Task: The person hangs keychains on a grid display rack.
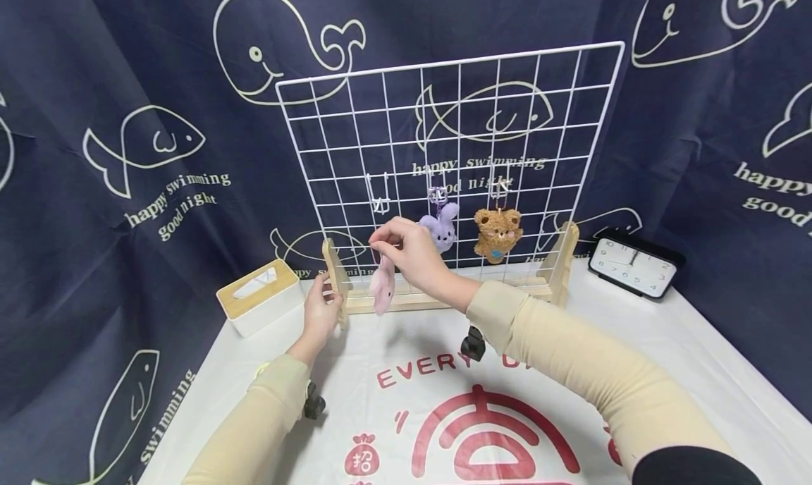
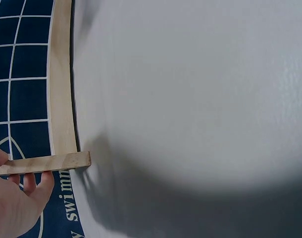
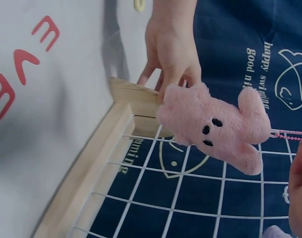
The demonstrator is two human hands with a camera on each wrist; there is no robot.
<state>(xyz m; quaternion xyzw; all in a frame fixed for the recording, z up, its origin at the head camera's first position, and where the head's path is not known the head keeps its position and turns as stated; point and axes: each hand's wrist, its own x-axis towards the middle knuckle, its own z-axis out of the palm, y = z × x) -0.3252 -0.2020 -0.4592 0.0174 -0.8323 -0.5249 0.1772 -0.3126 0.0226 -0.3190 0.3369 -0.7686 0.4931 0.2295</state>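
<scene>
My right hand pinches the pink bead chain of a pink plush bunny keychain. The bunny dangles below the fingertips, in front of the lower left of a white wire grid rack. Above that hand, a white hook hangs on the wires. With its thumb on one side and fingers on the other, my left hand grips the rack's left wooden foot. A purple plush bunny and a brown plush bear hang from hooks farther right, the purple one partly behind my right hand.
To the left stands a white tissue box with a wooden lid. A black-framed clock sits at the right. The rack's wooden base runs along the back of the white printed tablecloth, before a dark blue curtain.
</scene>
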